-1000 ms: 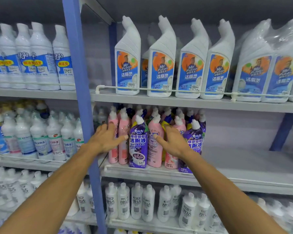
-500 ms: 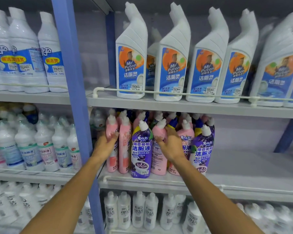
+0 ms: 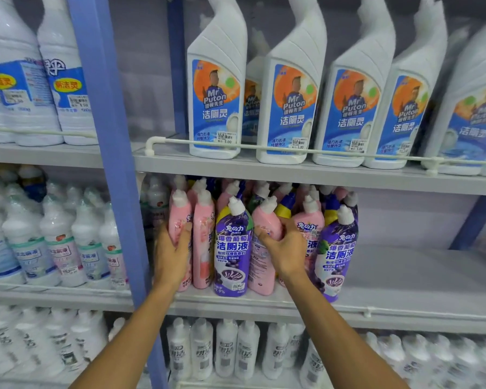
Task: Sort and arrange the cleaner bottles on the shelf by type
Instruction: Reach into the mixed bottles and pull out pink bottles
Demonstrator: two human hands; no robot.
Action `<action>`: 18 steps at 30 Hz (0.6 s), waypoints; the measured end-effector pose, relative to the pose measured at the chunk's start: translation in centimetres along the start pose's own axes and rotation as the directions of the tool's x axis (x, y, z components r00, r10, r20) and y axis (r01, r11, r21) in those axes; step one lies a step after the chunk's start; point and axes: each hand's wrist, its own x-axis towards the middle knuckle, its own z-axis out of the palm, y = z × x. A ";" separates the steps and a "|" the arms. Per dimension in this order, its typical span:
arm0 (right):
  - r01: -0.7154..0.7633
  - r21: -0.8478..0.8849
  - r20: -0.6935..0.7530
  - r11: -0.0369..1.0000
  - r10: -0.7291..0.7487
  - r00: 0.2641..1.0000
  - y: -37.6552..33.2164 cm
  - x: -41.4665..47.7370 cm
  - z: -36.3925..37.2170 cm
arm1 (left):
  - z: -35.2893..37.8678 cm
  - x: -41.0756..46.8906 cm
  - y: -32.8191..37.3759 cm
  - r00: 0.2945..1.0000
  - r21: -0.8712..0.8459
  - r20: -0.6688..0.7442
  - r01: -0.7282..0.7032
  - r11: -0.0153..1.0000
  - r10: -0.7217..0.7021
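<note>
On the middle shelf [image 3: 421, 279] the front purple bottle [image 3: 232, 248], labelled "兔の力 爆香葡萄 洁厕液", stands in a mixed cluster with the hands working on either side of it. The left hand [image 3: 171, 255] curls its fingers round the outer pink bottle [image 3: 179, 217] two places to its left, and the right hand [image 3: 286, 252] wraps the tilted pink bottle [image 3: 265, 220] just to its right. Both grips sit mid-body, probably so the pinks can be lifted out and grouped apart from the purples, as a second purple bottle [image 3: 337, 254] stands further right. On the shelf above it, the white bottles [image 3: 216, 88] read "Mr Puton 洁厕灵", stickered 5.00.
</note>
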 end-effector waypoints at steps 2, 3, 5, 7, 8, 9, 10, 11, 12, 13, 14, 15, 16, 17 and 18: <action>-0.013 0.002 -0.026 1.000 0.013 1.000 0.2 -0.2 0.2 | -0.1 -0.4 0.4 1.000 0.011 -0.012 0.012 1.000 -0.012; -0.035 0.010 -0.032 0.999 0.035 0.999 0.3 -0.3 0.4 | 0.0 -0.6 0.5 1.000 0.018 -0.020 0.023 1.000 -0.023; -0.081 0.031 -0.039 0.996 0.082 0.996 0.4 -0.8 0.9 | 0.2 -0.7 0.5 0.998 0.022 -0.036 0.055 0.998 -0.055; -0.098 0.061 -0.057 0.993 0.101 0.993 0.2 -1.6 1.3 | 0.3 -0.6 0.2 0.997 0.000 -0.040 0.062 0.998 -0.062; -0.099 0.093 -0.064 0.991 0.105 0.992 0.2 -1.9 1.6 | 0.4 -0.5 0.1 0.997 -0.013 -0.038 0.064 0.998 -0.064; -0.102 0.127 -0.069 0.987 0.111 0.991 0.3 -2.2 1.9 | 0.4 -0.5 0.1 0.997 -0.023 -0.036 0.068 0.997 -0.069; -0.105 0.154 -0.072 0.982 0.118 0.990 0.3 -2.4 2.0 | 0.4 -0.5 0.1 0.996 -0.028 -0.032 0.077 0.997 -0.078; -0.112 0.173 -0.071 0.979 0.126 0.989 0.4 -2.6 2.2 | 0.3 -0.5 0.2 0.996 -0.033 -0.027 0.085 0.996 -0.086; -0.116 0.188 -0.072 0.975 0.131 0.989 0.3 -2.8 2.2 | 0.3 -0.5 0.2 0.995 -0.031 -0.020 0.096 0.995 -0.096; -0.121 0.197 -0.080 0.973 0.139 0.987 0.3 -2.9 2.2 | 0.2 -0.6 0.4 0.994 -0.028 -0.009 0.106 0.994 -0.106; -0.121 0.204 -0.099 0.971 0.143 0.985 0.2 -3.0 2.1 | 0.1 -0.5 0.3 0.993 -0.020 0.006 0.115 0.993 -0.115; -0.123 0.207 -0.119 0.971 0.149 0.982 0.3 -3.1 2.0 | 0.0 -0.5 0.3 0.992 -0.012 0.019 0.122 0.993 -0.121; -0.125 0.211 -0.134 0.969 0.155 0.979 0.5 -3.3 2.0 | -0.1 -0.4 0.2 0.992 0.001 0.030 0.123 0.992 -0.123; -0.132 0.215 -0.137 0.968 0.164 0.977 0.7 -3.4 2.0 | -0.2 -0.4 0.0 0.992 0.013 0.038 0.122 0.992 -0.122; -0.138 0.218 -0.132 0.966 0.169 0.977 0.8 -3.6 2.0 | -0.3 -0.4 -0.3 0.992 0.019 0.047 0.121 0.993 -0.121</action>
